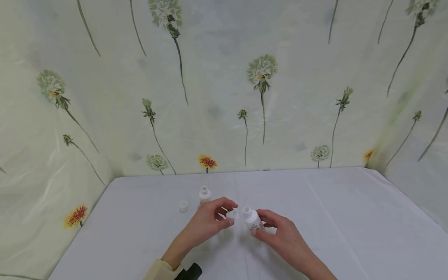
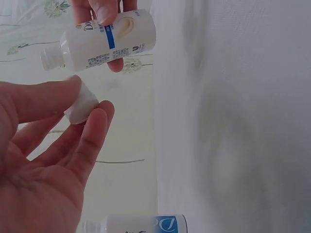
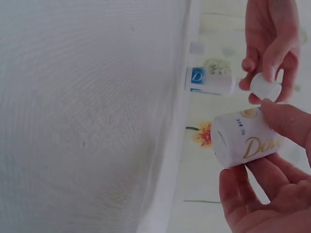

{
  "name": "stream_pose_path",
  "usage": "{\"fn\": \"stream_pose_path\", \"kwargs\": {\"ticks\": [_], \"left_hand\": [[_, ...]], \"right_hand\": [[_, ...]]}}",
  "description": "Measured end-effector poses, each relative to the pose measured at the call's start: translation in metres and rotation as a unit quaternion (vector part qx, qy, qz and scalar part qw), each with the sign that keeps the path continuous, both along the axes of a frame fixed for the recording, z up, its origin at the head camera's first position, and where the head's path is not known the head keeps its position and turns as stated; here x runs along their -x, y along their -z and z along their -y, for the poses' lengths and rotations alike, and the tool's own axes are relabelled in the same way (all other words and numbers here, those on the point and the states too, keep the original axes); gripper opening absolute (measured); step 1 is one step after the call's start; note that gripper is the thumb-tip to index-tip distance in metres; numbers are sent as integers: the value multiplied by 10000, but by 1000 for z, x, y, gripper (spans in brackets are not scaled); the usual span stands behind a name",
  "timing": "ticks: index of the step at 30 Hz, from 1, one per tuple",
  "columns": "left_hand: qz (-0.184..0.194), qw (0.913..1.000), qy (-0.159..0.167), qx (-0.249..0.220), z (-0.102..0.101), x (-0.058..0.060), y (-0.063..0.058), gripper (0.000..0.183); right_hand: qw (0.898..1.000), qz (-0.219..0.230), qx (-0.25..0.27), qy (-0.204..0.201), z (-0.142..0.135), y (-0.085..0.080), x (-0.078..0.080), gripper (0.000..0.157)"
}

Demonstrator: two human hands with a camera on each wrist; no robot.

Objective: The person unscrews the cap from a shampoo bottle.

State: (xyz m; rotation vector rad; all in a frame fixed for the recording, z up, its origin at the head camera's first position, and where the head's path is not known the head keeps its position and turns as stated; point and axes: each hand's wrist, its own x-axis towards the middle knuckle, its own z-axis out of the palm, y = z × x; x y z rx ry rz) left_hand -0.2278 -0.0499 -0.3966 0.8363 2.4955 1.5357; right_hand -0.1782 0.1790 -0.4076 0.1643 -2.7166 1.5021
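My left hand (image 1: 209, 221) pinches a white screw cap (image 2: 82, 106) between thumb and fingertips. Just right of it, my right hand (image 1: 285, 237) grips a small white bottle (image 1: 252, 219) round its body. The bottle's threaded neck is bare and leans toward the cap, with a gap between them. Gold "Dove" lettering shows on the bottle (image 3: 248, 138) in the right wrist view. Behind the left hand stands a second white bottle (image 1: 204, 193), uncapped, its lower part hidden in the head view. A blue label marks that bottle (image 3: 209, 80) in the right wrist view.
Left of the standing bottle, another white cap (image 1: 183, 206) lies on the white-covered table (image 1: 332, 217). A curtain (image 1: 224, 136) printed with dandelions hangs along the table's back and sides. A black device (image 1: 190, 272) is strapped at the left wrist, beside a cream sleeve (image 1: 161, 270).
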Motion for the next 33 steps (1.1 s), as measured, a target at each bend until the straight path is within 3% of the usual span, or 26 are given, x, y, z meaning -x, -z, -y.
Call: {"fn": "stream_pose_path", "kwargs": {"ticks": [9, 14, 26, 33], "left_hand": [[292, 9995, -55, 92, -3, -1, 8, 29], [312, 9994, -74, 118, -4, -1, 12, 28], [361, 9993, 81, -29, -8, 1, 16, 26], [357, 9993, 136, 43, -8, 1, 16, 27]], "right_hand": [[9997, 9, 239, -55, -4, 0, 2, 43], [9990, 70, 428, -103, -4, -1, 3, 45], [9988, -76, 421, 233, -7, -1, 3, 46], [9982, -201, 551, 112, -9, 1, 6, 47]]}}
